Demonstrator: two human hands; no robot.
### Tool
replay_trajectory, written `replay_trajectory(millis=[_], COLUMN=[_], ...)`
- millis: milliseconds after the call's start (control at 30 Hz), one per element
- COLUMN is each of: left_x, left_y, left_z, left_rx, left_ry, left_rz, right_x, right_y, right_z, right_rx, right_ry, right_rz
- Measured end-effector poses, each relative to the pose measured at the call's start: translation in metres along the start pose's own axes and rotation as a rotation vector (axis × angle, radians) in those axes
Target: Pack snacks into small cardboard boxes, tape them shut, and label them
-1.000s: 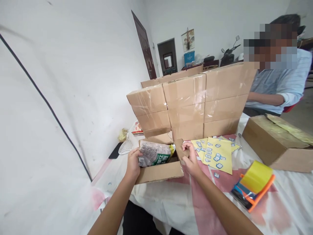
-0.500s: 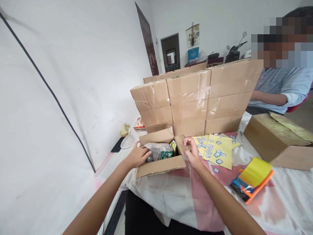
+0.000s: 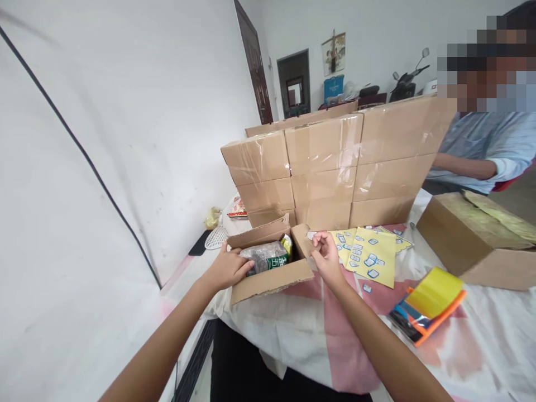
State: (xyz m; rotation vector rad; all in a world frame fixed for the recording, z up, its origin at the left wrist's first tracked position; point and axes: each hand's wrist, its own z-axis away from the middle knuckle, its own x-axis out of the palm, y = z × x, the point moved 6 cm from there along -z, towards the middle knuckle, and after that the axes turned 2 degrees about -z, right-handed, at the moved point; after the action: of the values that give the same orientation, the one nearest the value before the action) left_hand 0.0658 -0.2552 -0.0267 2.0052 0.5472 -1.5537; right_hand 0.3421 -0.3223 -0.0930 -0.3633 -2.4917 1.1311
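A small open cardboard box [image 3: 272, 282] stands in front of me with its flaps up. Inside lies a clear plastic package [image 3: 268, 257] with a green label, beside a yellow-and-silver wrapper [image 3: 287, 245]. My left hand [image 3: 224, 268] is closed over the box's left side, its thumb reaching inside towards the package. At the right, my right hand [image 3: 326, 255] has its fingers closed at the outer edge of the box flap [image 3: 302, 240]. A small whitish patch [image 3: 311, 235] shows by those fingertips; I cannot tell what it is.
Taped cardboard boxes [image 3: 324, 184] form a wall behind. Yellow sticker sheets [image 3: 372, 254] and a tape dispenser [image 3: 429, 304] with yellow tape lie to the right, near another open carton [image 3: 473, 240]. A person [image 3: 489, 145] sits beyond. A white mesh object [image 3: 216, 237] lies left.
The small box has turned and shifted slightly left, with my left hand moving along with it. My right hand stays at the right flap, where the whitish patch now shows.
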Motion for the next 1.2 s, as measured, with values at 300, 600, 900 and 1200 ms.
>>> replay_trajectory(millis=[300, 600, 900, 1200], left_x=[0.006, -0.003, -0.032, 0.003], left_y=[-0.006, -0.016, -0.032, -0.026], left_z=[0.005, 0.017, 0.04, 0.06], left_rx=[-0.009, 0.07, -0.068, -0.17], left_ry=[0.011, 0.369, 0.65, 0.644], left_rz=[0.051, 0.165, 0.227, 0.237], right_x=[0.002, 0.001, 0.001, -0.001], right_y=[-0.004, -0.008, -0.01, -0.047], right_z=[0.002, 0.003, 0.006, 0.012], right_rx=[0.002, -0.013, -0.056, -0.407], right_ry=[-0.011, -0.016, -0.002, -0.012], right_rz=[0.014, 0.032, 0.045, 0.089])
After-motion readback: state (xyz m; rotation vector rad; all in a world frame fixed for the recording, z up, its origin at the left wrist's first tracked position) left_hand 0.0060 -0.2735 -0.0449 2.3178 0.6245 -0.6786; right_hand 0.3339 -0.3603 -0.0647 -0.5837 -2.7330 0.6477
